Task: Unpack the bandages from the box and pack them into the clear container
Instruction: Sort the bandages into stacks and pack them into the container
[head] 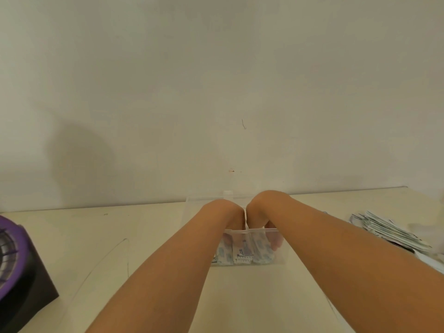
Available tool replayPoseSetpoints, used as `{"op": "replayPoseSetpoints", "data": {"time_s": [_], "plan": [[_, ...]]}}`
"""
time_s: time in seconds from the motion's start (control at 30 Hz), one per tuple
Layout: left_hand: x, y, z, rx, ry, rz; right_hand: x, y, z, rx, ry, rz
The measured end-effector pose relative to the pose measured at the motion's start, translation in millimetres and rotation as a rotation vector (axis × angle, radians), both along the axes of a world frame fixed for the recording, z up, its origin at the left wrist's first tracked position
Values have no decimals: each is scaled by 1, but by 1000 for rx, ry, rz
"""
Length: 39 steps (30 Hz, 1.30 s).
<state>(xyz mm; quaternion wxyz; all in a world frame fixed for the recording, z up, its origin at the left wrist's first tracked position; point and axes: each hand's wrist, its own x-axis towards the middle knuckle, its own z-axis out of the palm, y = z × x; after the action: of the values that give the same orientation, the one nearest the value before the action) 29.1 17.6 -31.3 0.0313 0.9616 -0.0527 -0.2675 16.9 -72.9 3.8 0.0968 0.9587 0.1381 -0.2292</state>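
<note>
The clear container stands on the table in front of me, its lid open behind it. Several wrapped bandages stand packed inside, seen through the front wall. My left hand and my right hand are bent down at the wrist, side by side, with the fingers inside the container among the bandages. A thin white strip stands upright between the two wrists. The fingers show only blurred through the plastic, so their grip is unclear. No box is in view.
A loose pile of wrapped bandages lies at the right, near the table's back edge. A black block with a purple round part sits at the left front. The wall rises right behind the table.
</note>
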Motion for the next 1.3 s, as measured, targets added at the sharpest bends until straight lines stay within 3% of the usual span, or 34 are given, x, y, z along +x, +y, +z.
{"op": "replayPoseSetpoints", "data": {"time_s": [0.13, 0.33, 0.43, 0.53, 0.67, 0.8, 0.9, 1.0, 1.13, 1.3], "plan": [[2, 0, -2, 11, -41, -14, -2, 2, 3, 16, 56, 11], [2, -1, 0, -2, -40, -19, -6, 0, 10, 53, -18, 4], [-1, -1, 6, -6, -78, -36, -3, -5, 13, 248, -98, -18], [-6, 1, 15, -51, -145, -24, -8, -33, 23, 457, -329, 79], [-25, 5, 29, -200, -463, -4, -36, -102, 22, 701, -468, 113], [-66, -17, 24, -520, -960, -82, -51, -177, -18, 528, -372, 19], [-99, -50, 6, -650, -831, -330, -61, -214, -46, 362, -249, 61], [-103, -82, -25, -467, -615, -475, -66, -228, -63, 318, -221, 96], [-94, -110, -59, -218, -487, -528, -74, -238, -81, 368, -255, 113], [-101, -111, -70, -191, -512, -523, -85, -248, -88, 415, -392, 195]]}}
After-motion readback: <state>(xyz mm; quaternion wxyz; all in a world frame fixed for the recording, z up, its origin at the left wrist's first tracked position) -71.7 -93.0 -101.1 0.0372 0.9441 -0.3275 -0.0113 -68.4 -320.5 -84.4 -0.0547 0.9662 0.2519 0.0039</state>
